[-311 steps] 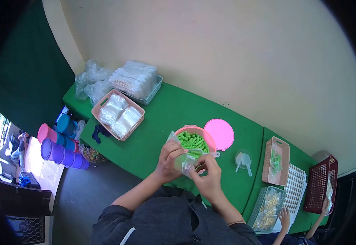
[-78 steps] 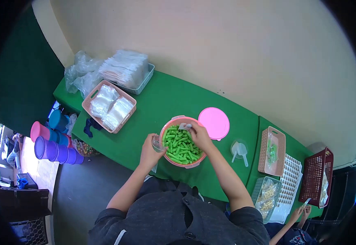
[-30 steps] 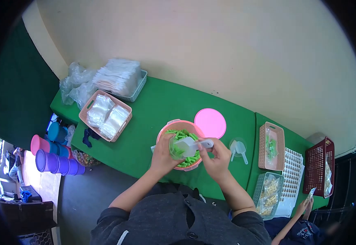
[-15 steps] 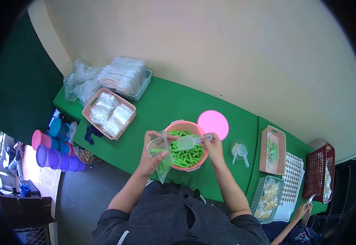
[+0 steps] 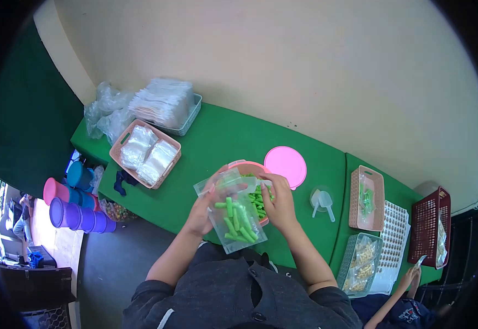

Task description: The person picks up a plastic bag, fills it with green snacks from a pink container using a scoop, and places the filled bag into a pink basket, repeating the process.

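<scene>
My left hand point(image 5: 199, 213) is closed on the upper part of a clear plastic bag point(image 5: 243, 251) that holds several green stick-shaped snack pieces point(image 5: 237, 220). My right hand point(image 5: 278, 202) is closed on a translucent scoop point(image 5: 253, 184), mostly hidden by the fingers and the bag; its cup end points toward the bag's top. Beneath both hands stands a pink tub point(image 5: 243, 166) of the same green pieces, partly covered by the bag. Beside the tub, just beyond my right hand, lies a round pink lid point(image 5: 285, 167).
A pink basket of clear bags point(image 5: 174, 167) and a stack of white packets point(image 5: 165, 101) stand at left. Right are a cup with a spare scoop point(image 5: 325, 203), a pink basket point(image 5: 375, 218), a grey basket point(image 5: 374, 266) and a maroon crate point(image 5: 422, 233). Another person's hand point(image 5: 411, 277) is lower right.
The bag has swung right and flattened over the tub, showing the green pieces inside. My right hand and the scoop have moved slightly left and down, against the bag's top.
</scene>
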Demonstrator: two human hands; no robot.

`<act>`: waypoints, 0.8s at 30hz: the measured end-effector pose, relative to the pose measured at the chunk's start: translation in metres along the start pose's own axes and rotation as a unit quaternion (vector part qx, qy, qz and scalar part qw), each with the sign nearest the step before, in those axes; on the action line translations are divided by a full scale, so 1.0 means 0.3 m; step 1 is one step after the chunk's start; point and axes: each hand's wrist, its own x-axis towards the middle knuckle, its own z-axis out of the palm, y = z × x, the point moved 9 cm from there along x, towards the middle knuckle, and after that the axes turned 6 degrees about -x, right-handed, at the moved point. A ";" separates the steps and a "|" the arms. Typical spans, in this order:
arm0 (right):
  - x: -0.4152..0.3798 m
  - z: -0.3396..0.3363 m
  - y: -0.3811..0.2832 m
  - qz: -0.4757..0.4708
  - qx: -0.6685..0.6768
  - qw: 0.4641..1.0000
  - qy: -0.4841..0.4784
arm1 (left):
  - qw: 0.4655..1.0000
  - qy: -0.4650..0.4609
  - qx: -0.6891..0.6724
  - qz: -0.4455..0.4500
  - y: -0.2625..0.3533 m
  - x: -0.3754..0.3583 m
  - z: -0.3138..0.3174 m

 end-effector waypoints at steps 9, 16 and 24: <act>-0.049 0.270 0.278 -0.058 -0.304 0.928 -0.206 | 0.997 0.004 -0.079 0.006 0.077 -0.027 0.017; 0.052 0.148 0.191 -0.060 -0.308 0.933 -0.177 | 0.991 -0.006 -0.124 0.040 0.086 -0.049 -0.046; 0.023 0.098 0.109 -0.096 -0.464 0.829 -0.296 | 0.990 0.058 0.116 0.063 0.136 -0.053 -0.110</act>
